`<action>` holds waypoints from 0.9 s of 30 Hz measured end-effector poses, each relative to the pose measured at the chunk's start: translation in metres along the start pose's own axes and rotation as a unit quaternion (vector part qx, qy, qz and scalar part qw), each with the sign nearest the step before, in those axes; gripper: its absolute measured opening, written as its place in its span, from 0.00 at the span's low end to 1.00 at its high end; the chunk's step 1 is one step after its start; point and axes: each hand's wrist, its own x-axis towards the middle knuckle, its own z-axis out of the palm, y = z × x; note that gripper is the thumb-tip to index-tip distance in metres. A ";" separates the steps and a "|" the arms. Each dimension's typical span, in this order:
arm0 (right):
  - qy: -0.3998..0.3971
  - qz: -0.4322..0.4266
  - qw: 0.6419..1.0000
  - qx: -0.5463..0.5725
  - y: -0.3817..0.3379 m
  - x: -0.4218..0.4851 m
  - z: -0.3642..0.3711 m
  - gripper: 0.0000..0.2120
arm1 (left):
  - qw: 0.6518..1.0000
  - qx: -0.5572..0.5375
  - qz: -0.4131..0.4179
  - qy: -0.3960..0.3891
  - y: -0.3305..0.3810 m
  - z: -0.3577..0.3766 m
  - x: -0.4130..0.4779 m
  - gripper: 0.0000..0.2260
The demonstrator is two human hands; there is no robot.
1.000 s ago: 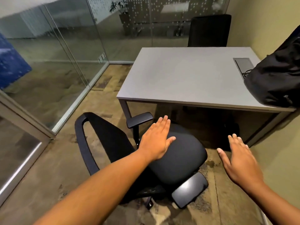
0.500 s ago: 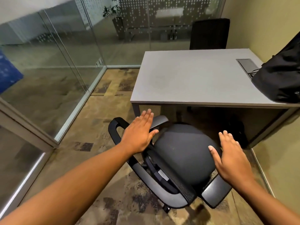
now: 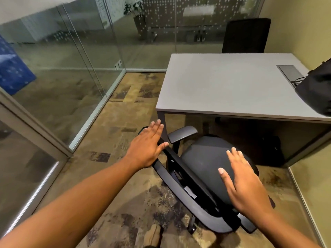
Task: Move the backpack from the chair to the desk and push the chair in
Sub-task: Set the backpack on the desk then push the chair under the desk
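Head view, step in hand: the backpack (image 3: 317, 90) already sits on the tabletop (image 3: 223, 86) at the right edge of the frame, so by my reading the first half of the task is done and the chair push is under way.
Head view, chair: the chair (image 3: 206, 176) stands in the lower centre of the frame, in front of the tabletop's near edge, its seat only starting to reach under it. It is turned at an angle, with the backrest frame running from centre down toward the lower right.
Head view, left hand: the left hand (image 3: 146, 147) is open, fingers spread flat, over the upper end of the backrest frame; it appears to touch it, though I cannot tell how firmly.
Head view, right hand: the right hand (image 3: 243, 183) is open too, palm down, over the seat near the lower end of the backrest; contact cannot be confirmed.
Head view, next move: likely both hands settle on the backrest, square the chair to the tabletop, then push it straight in so the armrest (image 3: 182, 134) clears the tabletop's leg (image 3: 162, 122).
Head view, containers: the backpack is the only one here; its contents are not visible and it is cut off by the frame edge. A cable (image 3: 299, 80) runs beside it near the grey hatch (image 3: 290, 71) in the tabletop.
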 end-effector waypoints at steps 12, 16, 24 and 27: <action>-0.008 0.162 0.987 -0.013 -0.090 -0.009 0.057 0.35 | 0.979 -0.064 0.190 -0.050 -0.067 0.024 0.030 0.31; -0.015 0.218 0.975 -0.034 -0.106 -0.022 0.068 0.37 | 0.976 -0.054 0.204 -0.053 -0.068 0.025 0.029 0.31; -0.035 0.245 0.960 -0.130 -0.115 -0.045 0.082 0.41 | 0.977 -0.034 0.206 -0.049 -0.063 0.027 0.021 0.31; -0.022 0.237 0.961 -0.142 -0.108 -0.050 0.079 0.40 | 0.981 -0.035 0.189 -0.039 -0.053 0.028 0.017 0.31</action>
